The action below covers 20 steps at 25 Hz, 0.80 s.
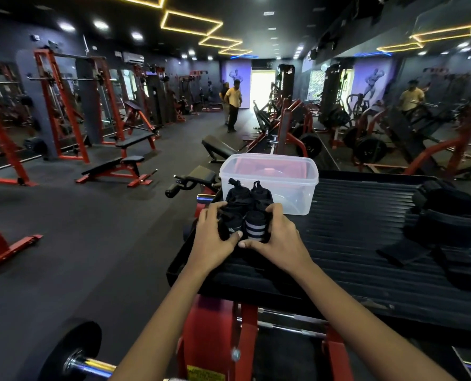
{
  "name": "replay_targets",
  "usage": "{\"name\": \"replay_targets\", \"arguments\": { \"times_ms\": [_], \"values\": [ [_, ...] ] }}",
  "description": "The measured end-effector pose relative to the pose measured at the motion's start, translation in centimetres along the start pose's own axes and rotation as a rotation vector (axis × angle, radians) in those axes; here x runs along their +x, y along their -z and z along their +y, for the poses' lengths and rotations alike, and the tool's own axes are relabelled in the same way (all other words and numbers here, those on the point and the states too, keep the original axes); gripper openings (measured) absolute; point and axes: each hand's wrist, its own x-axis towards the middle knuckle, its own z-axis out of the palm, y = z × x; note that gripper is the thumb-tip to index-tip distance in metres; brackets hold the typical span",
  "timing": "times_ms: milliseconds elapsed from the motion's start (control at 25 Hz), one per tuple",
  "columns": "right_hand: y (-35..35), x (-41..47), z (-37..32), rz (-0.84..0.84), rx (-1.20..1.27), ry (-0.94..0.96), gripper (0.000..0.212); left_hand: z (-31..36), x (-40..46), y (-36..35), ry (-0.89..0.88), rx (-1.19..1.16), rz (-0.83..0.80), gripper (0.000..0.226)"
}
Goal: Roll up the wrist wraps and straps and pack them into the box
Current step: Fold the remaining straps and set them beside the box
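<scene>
From the head camera, your left hand (215,237) and right hand (277,237) curl around four rolled wrist wraps (245,215) near the ribbed platform's (352,243) left edge, just before the clear box (292,182); loose straps (443,229) lie toward its right edge

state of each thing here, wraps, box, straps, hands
rolled wrist wraps: rolled, clustered together, gripped from both sides
left hand: gripping the wraps
right hand: gripping the wraps
plastic box: open, no lid, upright
loose straps: unrolled, heaped on the platform
</scene>
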Motion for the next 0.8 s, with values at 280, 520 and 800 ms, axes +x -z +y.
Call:
{"name": "replay_targets", "arguments": {
  "times_ms": [280,520,800],
  "values": [
    [4.3,-0.4,1.8,0.037,0.018,0.055,0.062,4.6,-0.7,-2.7,-0.543,0.23,0.147,0.035],
    [12.5,0.1,8.6,0.181,-0.069,0.0,0.03,11.6,2.2,-13.6,-0.49,-0.058,-0.146,0.026],
    [21.7,1.7,16.3,0.326,-0.254,-0.098,0.019,14.9,6.0,-22.9,-0.282,-0.263,-0.262,0.019]
  ]
}}
